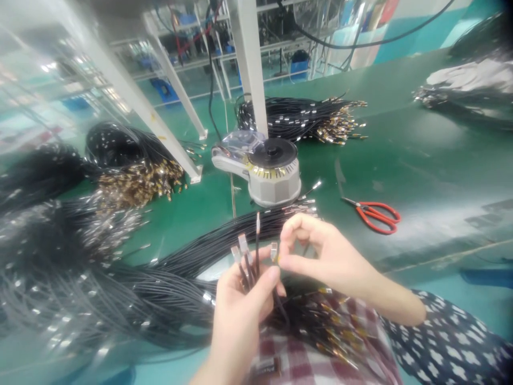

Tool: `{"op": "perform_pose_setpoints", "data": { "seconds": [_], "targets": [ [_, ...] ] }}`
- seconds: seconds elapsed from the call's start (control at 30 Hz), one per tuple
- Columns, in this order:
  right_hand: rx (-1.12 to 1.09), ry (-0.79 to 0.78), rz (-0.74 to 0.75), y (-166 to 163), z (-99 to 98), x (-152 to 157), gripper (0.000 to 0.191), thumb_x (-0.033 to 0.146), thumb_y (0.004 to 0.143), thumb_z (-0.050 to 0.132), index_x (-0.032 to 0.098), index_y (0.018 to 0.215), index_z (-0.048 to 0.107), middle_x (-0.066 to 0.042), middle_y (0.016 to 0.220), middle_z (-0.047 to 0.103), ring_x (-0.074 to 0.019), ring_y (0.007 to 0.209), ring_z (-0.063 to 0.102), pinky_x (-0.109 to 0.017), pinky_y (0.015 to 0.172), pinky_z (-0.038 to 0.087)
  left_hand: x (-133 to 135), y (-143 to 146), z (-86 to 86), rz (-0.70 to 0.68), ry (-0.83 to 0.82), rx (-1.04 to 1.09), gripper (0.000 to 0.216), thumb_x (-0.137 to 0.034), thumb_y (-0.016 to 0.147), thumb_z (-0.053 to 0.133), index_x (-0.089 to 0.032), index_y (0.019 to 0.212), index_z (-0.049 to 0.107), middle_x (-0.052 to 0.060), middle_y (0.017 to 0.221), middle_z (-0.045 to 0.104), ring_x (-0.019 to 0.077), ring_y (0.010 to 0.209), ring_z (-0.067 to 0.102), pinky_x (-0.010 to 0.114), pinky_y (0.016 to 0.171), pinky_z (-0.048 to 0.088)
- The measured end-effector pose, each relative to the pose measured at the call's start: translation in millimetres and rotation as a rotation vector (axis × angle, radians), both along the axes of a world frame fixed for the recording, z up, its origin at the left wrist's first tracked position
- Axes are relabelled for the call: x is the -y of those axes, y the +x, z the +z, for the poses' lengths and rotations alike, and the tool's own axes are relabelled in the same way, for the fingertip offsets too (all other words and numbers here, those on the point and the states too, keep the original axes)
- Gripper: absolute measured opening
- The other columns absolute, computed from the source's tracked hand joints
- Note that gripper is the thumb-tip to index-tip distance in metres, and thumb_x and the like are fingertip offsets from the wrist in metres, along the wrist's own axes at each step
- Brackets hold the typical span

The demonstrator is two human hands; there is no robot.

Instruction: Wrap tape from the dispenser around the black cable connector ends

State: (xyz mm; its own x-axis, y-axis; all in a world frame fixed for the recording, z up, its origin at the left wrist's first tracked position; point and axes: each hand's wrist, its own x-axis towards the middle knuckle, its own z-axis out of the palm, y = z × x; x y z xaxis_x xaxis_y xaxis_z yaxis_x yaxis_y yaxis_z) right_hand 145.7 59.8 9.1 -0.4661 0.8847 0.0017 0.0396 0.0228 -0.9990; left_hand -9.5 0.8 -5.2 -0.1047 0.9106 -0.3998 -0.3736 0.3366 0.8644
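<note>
My left hand (244,305) is closed around several black cables (257,246), their metal connector ends (242,243) sticking up past the fingers. My right hand (320,248) is beside it, thumb and forefinger pinched at the edge of one more cable connector (273,250). A small yellow bit shows at those fingertips. Below the hands, a bundle of cables with yellowish tips (336,337) lies across a checked cloth on the lap. Behind them, a long bundle of black cables (216,238) stretches over the green table.
A round grey tape dispenser (274,179) stands ahead on the green table (320,166). Red-handled scissors (377,216) lie to the right. Cable heaps sit at the left (136,176), at the back (300,117) and far right (468,101). White frame posts (252,64) rise behind the dispenser.
</note>
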Motion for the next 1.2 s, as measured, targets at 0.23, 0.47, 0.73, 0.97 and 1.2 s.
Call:
{"op": "perform_pose_setpoints", "data": {
  "seconds": [0.23,0.47,0.73,0.97,1.2],
  "targets": [
    [0.031,0.086,0.028,2,8.9,-4,0.022,0.007,0.076,0.067,0.019,0.085,0.050,0.003,0.076,0.061,-0.0119,0.076,0.058,-0.026,0.076,0.045,2,-2,-2.3,-0.036,0.005,0.003,0.033,-0.028,0.074,0.076,-0.016,0.103,0.066,-0.001,0.053,0.062,-0.0009,0.035,0.027,0.014,0.037,0.016],
    [0.080,0.118,0.032,1,9.6,-7,0.021,0.007,0.077,0.065,0.019,0.086,0.050,0.004,0.077,0.060,-0.0114,0.077,0.058,-0.026,0.078,0.045,1,-1,-1.6,-0.053,0.019,0.003,0.031,-0.028,0.074,0.076,-0.017,0.101,0.068,-0.001,0.053,0.062,-0.0007,0.035,0.027,0.015,0.037,0.016],
    [0.153,0.104,0.012,0,18.3,-7,0.022,0.006,0.074,0.064,0.019,0.083,0.049,0.004,0.074,0.061,-0.0106,0.073,0.058,-0.025,0.075,0.045,1,-2,-3.3,-0.061,0.025,-0.024,0.031,-0.027,0.076,0.075,-0.017,0.104,0.068,0.000,0.054,0.062,-0.0004,0.036,0.026,0.016,0.037,0.015],
    [0.206,0.057,0.001,-1,23.0,-9,0.027,0.005,0.069,0.065,0.020,0.082,0.047,0.005,0.072,0.062,-0.0120,0.072,0.058,-0.024,0.070,0.047,1,1,-2.5,-0.041,0.055,-0.031,0.031,-0.028,0.076,0.074,-0.017,0.104,0.069,0.000,0.057,0.062,-0.0004,0.037,0.026,0.017,0.038,0.014],
    [0.188,0.117,-0.002,0,19.6,-6,0.024,0.009,0.074,0.065,0.021,0.084,0.048,0.005,0.073,0.064,-0.0127,0.074,0.059,-0.026,0.074,0.047,-6,-1,-2.3,0.016,0.060,0.000,0.016,-0.029,0.078,0.073,-0.015,0.082,0.068,-0.011,0.039,0.036,0.0011,0.036,0.023,0.018,0.039,0.013]
  ]
}}
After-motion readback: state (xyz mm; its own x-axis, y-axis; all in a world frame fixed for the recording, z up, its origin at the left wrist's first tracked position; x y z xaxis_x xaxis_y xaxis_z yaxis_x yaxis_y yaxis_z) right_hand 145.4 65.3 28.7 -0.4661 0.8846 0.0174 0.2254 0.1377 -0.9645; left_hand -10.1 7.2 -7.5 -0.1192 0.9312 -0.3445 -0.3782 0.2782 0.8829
